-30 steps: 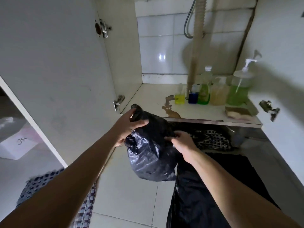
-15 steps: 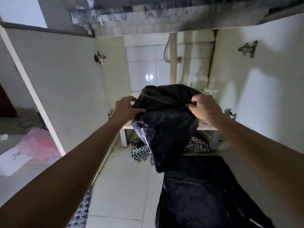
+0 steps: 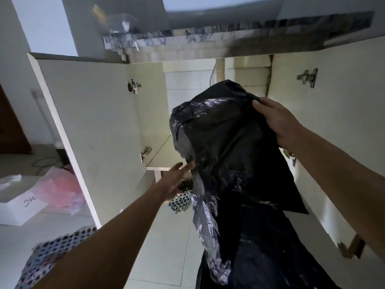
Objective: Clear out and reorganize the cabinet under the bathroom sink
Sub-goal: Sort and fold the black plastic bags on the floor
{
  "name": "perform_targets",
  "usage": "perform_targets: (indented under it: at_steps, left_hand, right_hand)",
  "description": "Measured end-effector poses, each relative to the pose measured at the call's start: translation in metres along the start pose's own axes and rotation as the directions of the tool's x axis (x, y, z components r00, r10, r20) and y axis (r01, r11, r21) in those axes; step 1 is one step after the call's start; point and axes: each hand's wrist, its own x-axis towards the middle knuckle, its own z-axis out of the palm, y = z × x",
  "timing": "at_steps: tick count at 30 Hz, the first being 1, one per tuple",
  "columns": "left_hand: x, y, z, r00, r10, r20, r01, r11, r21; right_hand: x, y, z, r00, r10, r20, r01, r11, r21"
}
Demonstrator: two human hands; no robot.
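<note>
Floor: pale tiles with visible grout lines, running from the foreground in under the cabinet. At far left a white box with handwritten marking rests on it, and a pink translucent bag lies just beside the box, touching it. A dark cable lies behind these near the wall. Black sheeting covers the tiles at lower right. A black-and-white checkered cloth sits on the tiles below the cabinet front.

Cabinet shelf: pale board, only its left front corner visible; contents cannot be determined.
</note>
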Motion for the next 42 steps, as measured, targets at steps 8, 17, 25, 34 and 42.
perform_targets:
  at_steps: [8,17,25,34,42]
  left_hand:
    - [-0.006,-0.05,0.056,0.916,-0.281,0.286,0.285,0.958,0.03]
    - [0.003,0.0,0.055,0.988,-0.017,0.152,0.065,0.947,-0.314]
    - [0.024,0.033,-0.004,0.809,0.545,-0.223,-0.446,0.814,0.372]
    - [-0.022,0.038,0.064,0.609,0.607,0.51,-0.705,0.121,0.699]
    - [-0.015,0.023,0.031,0.787,0.466,0.404,-0.555,0.25,0.793]
  right_hand:
    - [0.0,-0.007,0.002,0.995,-0.071,-0.071,0.082,0.983,0.164]
    - [0.002,0.011,-0.035,0.984,-0.004,-0.181,-0.005,0.999,-0.049]
    - [0.005,0.053,-0.107,0.939,0.279,-0.202,-0.233,0.081,-0.969]
    - [0.0,0.055,0.006,0.826,0.419,0.377,0.099,0.55,-0.829]
    - [-0.011,0.064,0.014,0.822,0.469,0.323,0.159,0.356,-0.921]
